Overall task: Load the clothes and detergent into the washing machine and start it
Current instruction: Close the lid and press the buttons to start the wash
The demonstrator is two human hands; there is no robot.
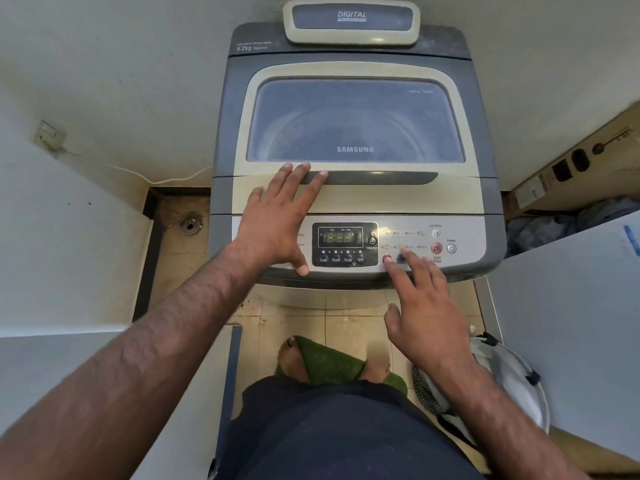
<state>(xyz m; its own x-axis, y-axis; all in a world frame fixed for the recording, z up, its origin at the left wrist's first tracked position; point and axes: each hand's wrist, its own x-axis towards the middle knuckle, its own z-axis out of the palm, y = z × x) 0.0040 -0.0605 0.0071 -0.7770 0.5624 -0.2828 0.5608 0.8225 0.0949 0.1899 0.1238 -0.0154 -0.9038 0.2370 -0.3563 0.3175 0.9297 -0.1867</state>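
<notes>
- The grey and cream top-loading washing machine (381, 199) stands in the middle with its windowed lid (356, 119) closed. Clothes inside cannot be made out.
- The left hand (277, 216) is laid flat on the lid's near edge, fingers straight, holding nothing.
- The right hand (426, 306) is spread open, with the forefinger on a small button left of the round red start button (436, 248).
- One short, firm press is advised, then the lit green display (341, 238) should be checked.
- A beige tiled floor (311, 313) lies near, with a round metal drain (189, 225) at the left.

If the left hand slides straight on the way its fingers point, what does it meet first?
Probably the dark grey handle strip of the cream-framed lid; fingertips of the left hand seem to touch it.
</notes>
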